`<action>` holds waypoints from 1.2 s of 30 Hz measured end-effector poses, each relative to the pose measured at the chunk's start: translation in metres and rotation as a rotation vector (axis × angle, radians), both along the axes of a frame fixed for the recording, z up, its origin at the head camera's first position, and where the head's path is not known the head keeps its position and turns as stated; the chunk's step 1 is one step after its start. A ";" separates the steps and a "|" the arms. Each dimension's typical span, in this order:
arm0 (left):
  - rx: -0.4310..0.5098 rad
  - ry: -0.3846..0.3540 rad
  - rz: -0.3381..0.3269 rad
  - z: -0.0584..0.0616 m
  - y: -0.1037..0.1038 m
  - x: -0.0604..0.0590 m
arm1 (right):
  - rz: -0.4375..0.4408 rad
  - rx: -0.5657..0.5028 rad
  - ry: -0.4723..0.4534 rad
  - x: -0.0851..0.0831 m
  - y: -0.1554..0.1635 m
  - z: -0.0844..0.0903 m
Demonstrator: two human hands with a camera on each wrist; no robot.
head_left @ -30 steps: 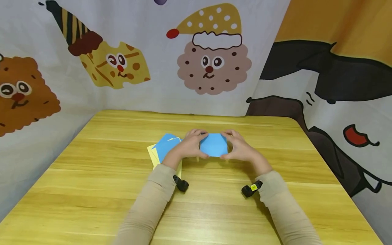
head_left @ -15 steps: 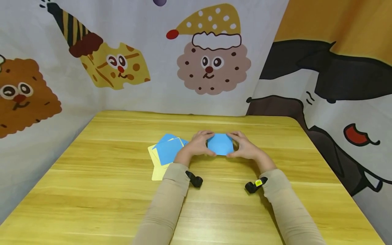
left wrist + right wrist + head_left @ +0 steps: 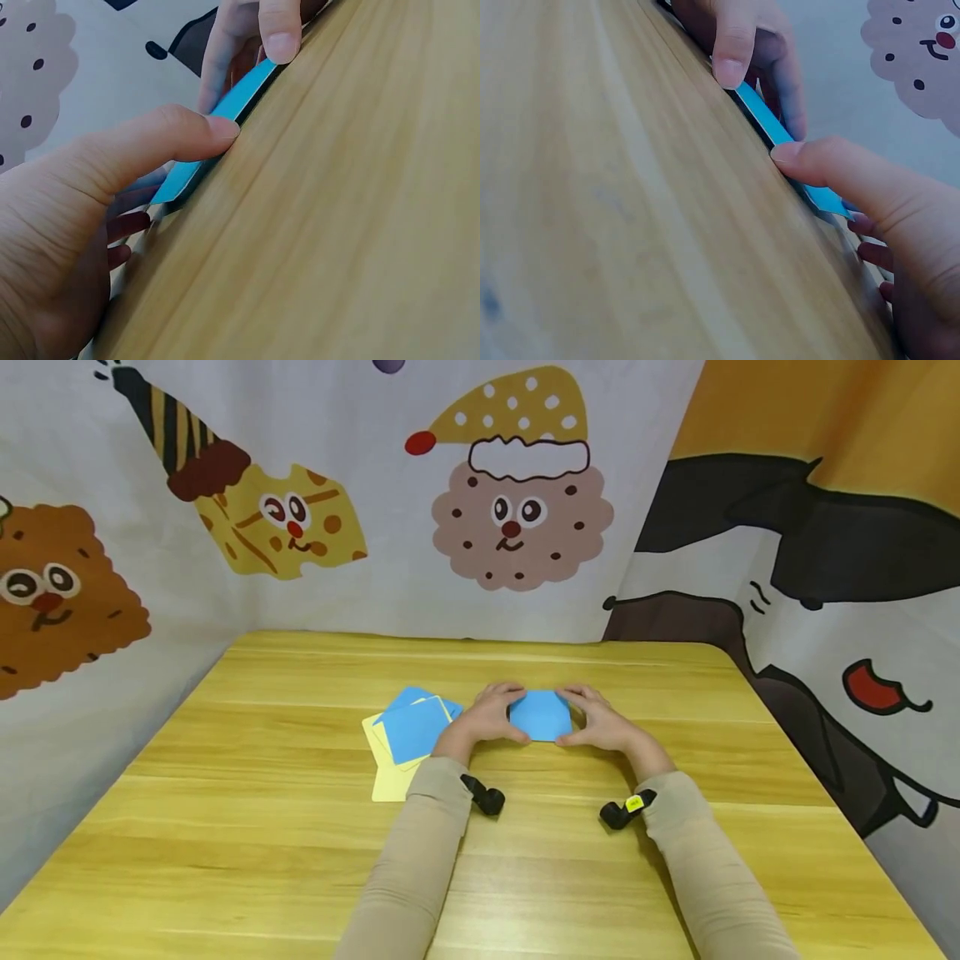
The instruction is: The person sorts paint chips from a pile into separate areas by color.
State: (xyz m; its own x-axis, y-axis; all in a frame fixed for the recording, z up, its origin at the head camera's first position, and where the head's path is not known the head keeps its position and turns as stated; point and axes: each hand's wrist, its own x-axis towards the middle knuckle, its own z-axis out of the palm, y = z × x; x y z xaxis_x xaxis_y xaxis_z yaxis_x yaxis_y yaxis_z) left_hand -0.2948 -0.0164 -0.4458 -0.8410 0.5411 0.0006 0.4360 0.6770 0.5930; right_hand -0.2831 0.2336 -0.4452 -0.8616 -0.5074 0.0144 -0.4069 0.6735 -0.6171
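A folded blue paper (image 3: 540,714) lies flat at the middle of the wooden table (image 3: 225,827). My left hand (image 3: 495,717) pinches its left side and my right hand (image 3: 592,720) pinches its right side. In the left wrist view my left thumb (image 3: 172,139) lies on the paper's near edge (image 3: 240,101), with the fingers behind it. The right wrist view shows my right thumb (image 3: 832,161) on the same blue edge (image 3: 769,120), and the other hand's thumb (image 3: 735,45) further along it.
A loose stack of blue sheets (image 3: 412,727) and pale yellow sheets (image 3: 390,781) lies just left of my left hand. Cartoon-printed cloth walls (image 3: 510,510) close in the table on the left, back and right.
Both hands and the blue paper have shifted a little to the right over the last second, uncovering more of the stack. Since half a second ago almost nothing moves.
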 end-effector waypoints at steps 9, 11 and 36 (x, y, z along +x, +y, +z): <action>-0.073 0.010 -0.007 0.001 0.001 0.001 | 0.012 0.058 -0.015 0.001 0.002 0.000; -0.083 0.013 -0.012 0.001 0.001 0.001 | 0.013 0.063 -0.017 0.001 0.002 -0.001; 0.160 -0.049 0.078 0.016 -0.027 0.016 | 0.022 -0.137 0.048 0.005 -0.012 0.003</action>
